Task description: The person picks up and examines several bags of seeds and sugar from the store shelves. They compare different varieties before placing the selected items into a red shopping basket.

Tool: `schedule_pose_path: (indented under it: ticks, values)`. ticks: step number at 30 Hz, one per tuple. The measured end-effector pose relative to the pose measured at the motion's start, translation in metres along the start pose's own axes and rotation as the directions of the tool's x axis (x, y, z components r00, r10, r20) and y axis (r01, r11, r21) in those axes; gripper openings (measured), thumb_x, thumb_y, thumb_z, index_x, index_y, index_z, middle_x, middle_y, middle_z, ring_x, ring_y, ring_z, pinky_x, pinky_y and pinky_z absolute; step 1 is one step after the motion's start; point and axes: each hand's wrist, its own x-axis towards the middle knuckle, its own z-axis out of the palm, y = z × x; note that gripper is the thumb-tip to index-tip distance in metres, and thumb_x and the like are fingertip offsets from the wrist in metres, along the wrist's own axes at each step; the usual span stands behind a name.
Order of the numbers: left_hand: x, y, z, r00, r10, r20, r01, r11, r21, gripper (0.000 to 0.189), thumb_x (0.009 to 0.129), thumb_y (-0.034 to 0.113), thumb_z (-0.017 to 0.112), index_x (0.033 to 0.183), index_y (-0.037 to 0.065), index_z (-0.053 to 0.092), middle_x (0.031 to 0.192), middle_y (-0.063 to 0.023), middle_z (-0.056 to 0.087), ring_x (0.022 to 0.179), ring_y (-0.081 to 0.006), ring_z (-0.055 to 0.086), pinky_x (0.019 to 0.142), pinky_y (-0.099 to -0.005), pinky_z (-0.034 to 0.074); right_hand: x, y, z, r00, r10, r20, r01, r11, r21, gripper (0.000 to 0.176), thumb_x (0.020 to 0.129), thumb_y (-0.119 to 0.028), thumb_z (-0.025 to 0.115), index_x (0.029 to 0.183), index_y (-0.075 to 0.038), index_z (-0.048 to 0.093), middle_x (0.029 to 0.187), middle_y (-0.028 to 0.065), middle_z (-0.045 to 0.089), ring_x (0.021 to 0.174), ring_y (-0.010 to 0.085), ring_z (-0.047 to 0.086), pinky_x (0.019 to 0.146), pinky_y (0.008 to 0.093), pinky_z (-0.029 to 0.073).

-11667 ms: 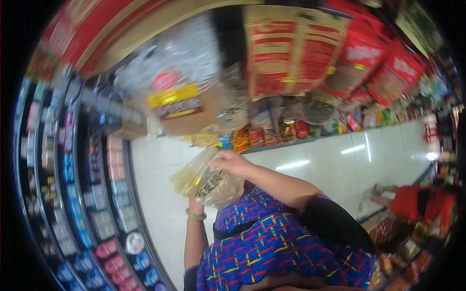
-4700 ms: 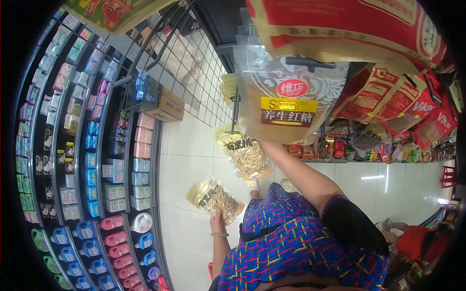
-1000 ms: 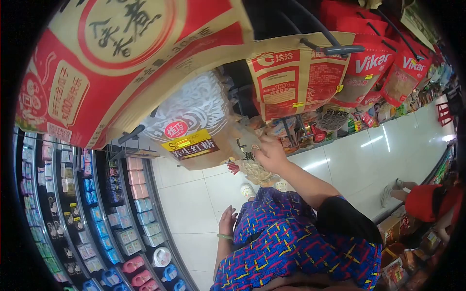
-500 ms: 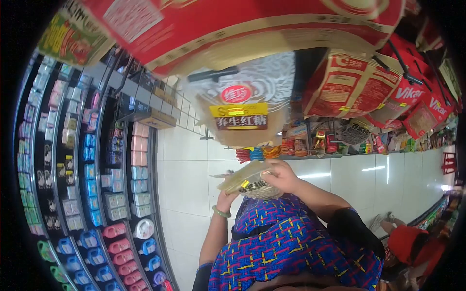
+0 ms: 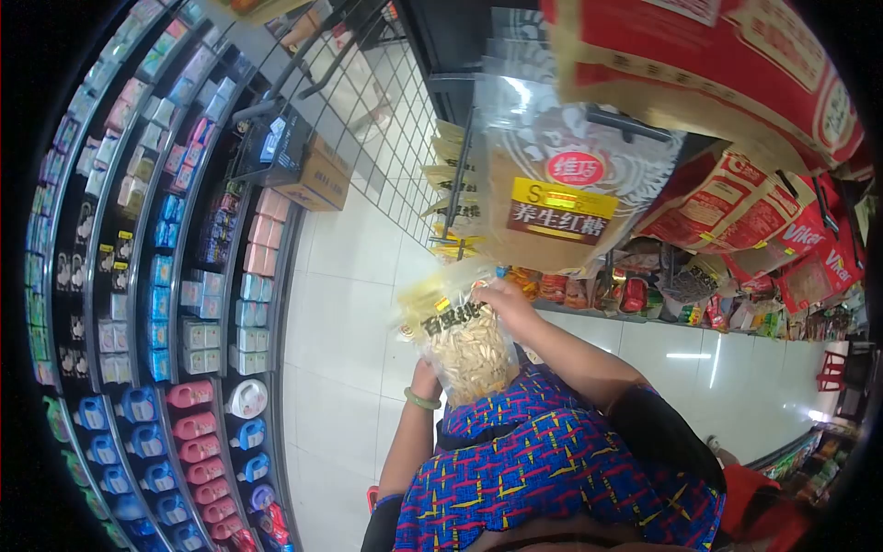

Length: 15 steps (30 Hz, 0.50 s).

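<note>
A clear plastic bag of pale dried slices (image 5: 467, 348), with a yellowish top, dark lettering and a small yellow price tag, is held up in front of my chest. My right hand (image 5: 508, 309) pinches its upper right edge, thumb on the front. At the lower left side, my left hand (image 5: 426, 379) grips the bag; most of its fingers are hidden behind it. A green bangle (image 5: 422, 399) circles my left wrist. Just above the bag hangs a packet of brown sugar (image 5: 552, 221) with a red oval logo.
Red and tan packets (image 5: 727, 207) hang on hooks at upper right, close to my head. A wire grid (image 5: 395, 120) with more hanging bags stands ahead. On the left, shelves hold boxes and detergent bottles (image 5: 193, 423). White floor tiles (image 5: 336, 350) lie between.
The bag has turned from tilted nearly edge-on to upright, its printed front and contents now facing me. My view has shifted, so the hanging packets appear farther right.
</note>
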Motion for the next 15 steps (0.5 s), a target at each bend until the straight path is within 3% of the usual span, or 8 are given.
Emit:
schedule_pose_path:
  ticks: [1, 3, 5, 7, 9, 10, 12, 15]
  values:
    - [-0.005, 0.001, -0.002, 0.998, -0.013, -0.053, 0.007, 0.992, -0.125, 0.043, 0.083, 0.017, 0.058, 0.121, -0.001, 0.047, 0.116, -0.0079, 0.055, 0.104, -0.0176, 0.054, 0.086, -0.0316, 0.044, 0.005, -0.001, 0.002, 0.998, 0.019, -0.066, -0.019, 1.0, 0.002, 0.017, 0.084, -0.017, 0.058, 0.091, -0.002, 0.061, 0.084, 0.0023, 0.062, 0.078, 0.0099, 0.057, 0.072, 0.0246, 0.044]
    - [-0.008, 0.006, -0.018, 1.0, 0.018, -0.017, -0.019, 0.995, -0.102, 0.042, 0.085, 0.017, 0.056, 0.12, -0.004, 0.047, 0.117, -0.0095, 0.055, 0.105, -0.0199, 0.054, 0.089, -0.0327, 0.043, 0.014, -0.003, 0.001, 0.991, 0.042, -0.13, -0.042, 0.999, -0.001, 0.019, 0.084, -0.019, 0.058, 0.091, -0.002, 0.061, 0.085, 0.0026, 0.062, 0.079, 0.0098, 0.057, 0.073, 0.0243, 0.044]
    - [-0.01, 0.013, -0.029, 0.985, 0.098, -0.145, -0.111, 0.99, -0.088, 0.048, 0.085, 0.024, 0.055, 0.123, -0.003, 0.043, 0.117, -0.0106, 0.053, 0.104, -0.0212, 0.053, 0.09, -0.0341, 0.042, 0.029, 0.004, -0.009, 0.991, 0.034, -0.133, -0.013, 0.987, 0.157, 0.023, 0.086, -0.022, 0.058, 0.093, -0.001, 0.06, 0.089, 0.0031, 0.062, 0.083, 0.0091, 0.056, 0.077, 0.0248, 0.043]
    - [-0.021, 0.018, -0.046, 0.976, 0.068, -0.205, -0.087, 0.992, -0.088, 0.048, 0.085, 0.024, 0.054, 0.123, -0.004, 0.043, 0.118, -0.0112, 0.053, 0.109, -0.0224, 0.051, 0.095, -0.0359, 0.039, 0.039, 0.011, -0.02, 0.987, -0.006, -0.158, 0.017, 0.997, 0.07, 0.033, 0.086, -0.026, 0.058, 0.103, 0.002, 0.058, 0.098, 0.0064, 0.062, 0.092, 0.012, 0.056, 0.085, 0.0266, 0.041]
    - [-0.026, 0.009, -0.071, 0.965, 0.03, -0.262, -0.087, 0.974, -0.208, 0.048, 0.085, 0.023, 0.054, 0.122, -0.004, 0.043, 0.119, -0.0122, 0.052, 0.111, -0.0242, 0.05, 0.095, -0.0375, 0.039, 0.045, 0.013, -0.027, 0.966, -0.118, -0.229, 0.053, 0.961, -0.272, 0.047, 0.084, -0.029, 0.061, 0.114, 0.006, 0.052, 0.111, 0.0121, 0.059, 0.103, 0.0181, 0.053, 0.091, 0.0293, 0.038]
    - [-0.03, 0.005, -0.08, 0.965, 0.034, -0.259, -0.108, 0.954, -0.279, 0.044, 0.086, 0.019, 0.055, 0.121, -0.006, 0.045, 0.12, -0.0126, 0.053, 0.111, -0.0227, 0.051, 0.096, -0.0363, 0.038, 0.044, 0.004, -0.02, 0.965, -0.12, -0.231, 0.055, 0.961, -0.271, 0.047, 0.084, -0.029, 0.061, 0.114, 0.006, 0.052, 0.111, 0.0121, 0.059, 0.103, 0.0181, 0.053, 0.091, 0.0293, 0.038]
    - [-0.036, -0.002, -0.087, 0.957, 0.047, -0.288, -0.133, 0.948, -0.288, 0.044, 0.086, 0.018, 0.055, 0.122, -0.006, 0.045, 0.121, -0.0127, 0.052, 0.111, -0.0227, 0.05, 0.096, -0.0363, 0.038, 0.034, -0.024, 0.001, 0.908, -0.097, -0.408, -0.034, 0.953, -0.302, 0.056, 0.082, -0.032, 0.063, 0.119, 0.009, 0.049, 0.122, 0.0158, 0.052, 0.112, 0.0221, 0.048, 0.095, 0.0309, 0.035]
    - [-0.041, -0.013, -0.096, 0.948, 0.026, -0.318, -0.129, 0.943, -0.308, 0.045, 0.085, 0.017, 0.055, 0.122, -0.006, 0.044, 0.122, -0.0128, 0.051, 0.113, -0.0226, 0.049, 0.097, -0.0361, 0.037, 0.033, -0.028, 0.005, 0.904, -0.132, -0.408, -0.03, 0.929, -0.368, 0.055, 0.081, -0.032, 0.064, 0.117, 0.007, 0.051, 0.126, 0.0155, 0.049, 0.113, 0.0225, 0.046, 0.096, 0.032, 0.034]
